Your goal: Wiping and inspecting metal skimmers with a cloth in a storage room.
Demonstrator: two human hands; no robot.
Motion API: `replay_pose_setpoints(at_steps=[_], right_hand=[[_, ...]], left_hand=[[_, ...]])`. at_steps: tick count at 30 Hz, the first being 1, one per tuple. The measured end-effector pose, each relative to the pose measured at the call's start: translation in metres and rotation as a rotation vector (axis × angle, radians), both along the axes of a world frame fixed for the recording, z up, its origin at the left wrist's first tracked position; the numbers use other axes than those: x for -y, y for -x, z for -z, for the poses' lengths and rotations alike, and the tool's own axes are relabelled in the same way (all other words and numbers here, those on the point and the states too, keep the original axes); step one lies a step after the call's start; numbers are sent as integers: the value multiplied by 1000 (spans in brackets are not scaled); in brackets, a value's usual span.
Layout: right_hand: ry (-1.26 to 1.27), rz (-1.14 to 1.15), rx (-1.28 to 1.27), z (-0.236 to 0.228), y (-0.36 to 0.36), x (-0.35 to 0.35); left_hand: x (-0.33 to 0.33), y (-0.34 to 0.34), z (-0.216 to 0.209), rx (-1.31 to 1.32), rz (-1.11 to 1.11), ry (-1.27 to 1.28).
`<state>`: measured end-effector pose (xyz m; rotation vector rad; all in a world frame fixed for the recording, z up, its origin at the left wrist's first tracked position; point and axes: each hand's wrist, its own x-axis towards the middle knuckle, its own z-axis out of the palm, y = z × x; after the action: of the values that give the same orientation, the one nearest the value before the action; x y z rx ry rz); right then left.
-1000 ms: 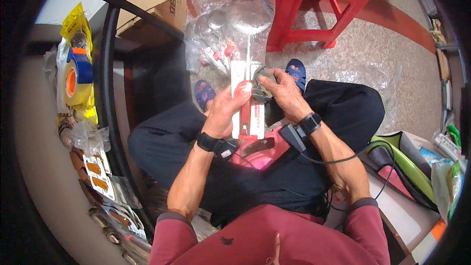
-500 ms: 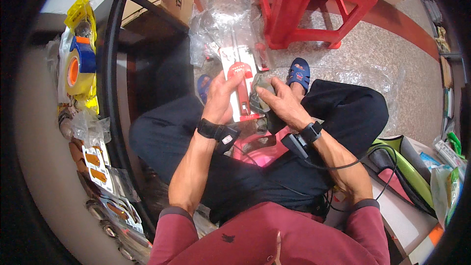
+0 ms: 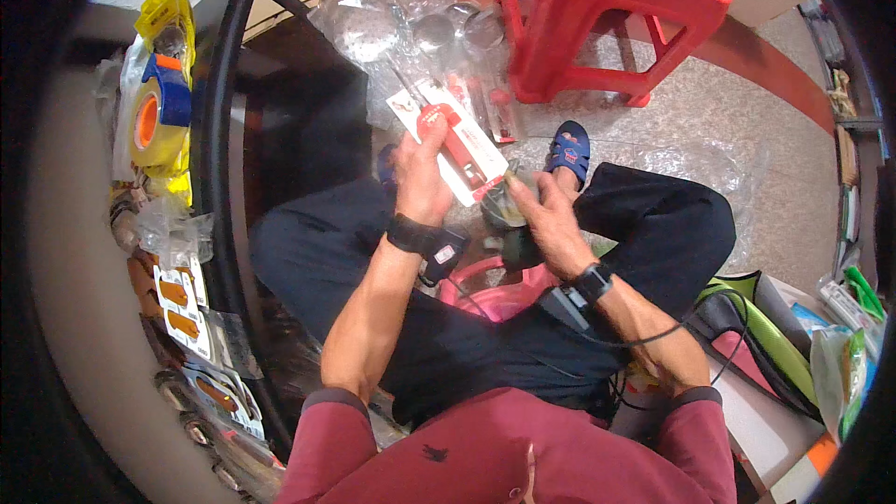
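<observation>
My left hand (image 3: 420, 177) is closed around a red-handled skimmer (image 3: 463, 145) mounted on a white and red card. The skimmer's round perforated metal head (image 3: 364, 30) points away to the far left, inside clear plastic. My right hand (image 3: 553, 222) is at the card's near end, its fingers closed on a crumpled grey-green piece (image 3: 509, 203), cloth or film, I cannot tell which. Beyond my hands, more metal ladles (image 3: 434, 33) with red handles lie on the floor in clear wrapping.
A red plastic stool (image 3: 616, 0) stands at the far right. Below my hands, a pink plastic object (image 3: 499, 289) lies between my legs. On the left, a shelf holds a tape dispenser (image 3: 161, 117) and carded goods (image 3: 185, 317). A green and black bag (image 3: 765, 336) rests at right.
The skimmer has swung so its head points further left and its near end right. Several ladles it covered now show. My right hand has moved slightly down with the grey-green piece.
</observation>
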<state>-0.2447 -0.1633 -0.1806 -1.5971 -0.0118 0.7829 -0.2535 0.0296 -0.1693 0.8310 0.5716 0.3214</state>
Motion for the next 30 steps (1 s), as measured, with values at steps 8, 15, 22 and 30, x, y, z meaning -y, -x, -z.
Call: replay_pose_setpoints(at_steps=[8,15,22,30], right_hand=[[-96,383,-46,11,38,-49],[-91,425,-79,11,57,-49],[-543,665,-704,-6,18,-12],[-359,257,-320,-6,24,-26]], left_hand=[[22,-7,-11,2,-51,66],[16,-5,7,-4,-95,67],[3,-2,12,-5,-124,56],[18,-3,6,88,-52,111]])
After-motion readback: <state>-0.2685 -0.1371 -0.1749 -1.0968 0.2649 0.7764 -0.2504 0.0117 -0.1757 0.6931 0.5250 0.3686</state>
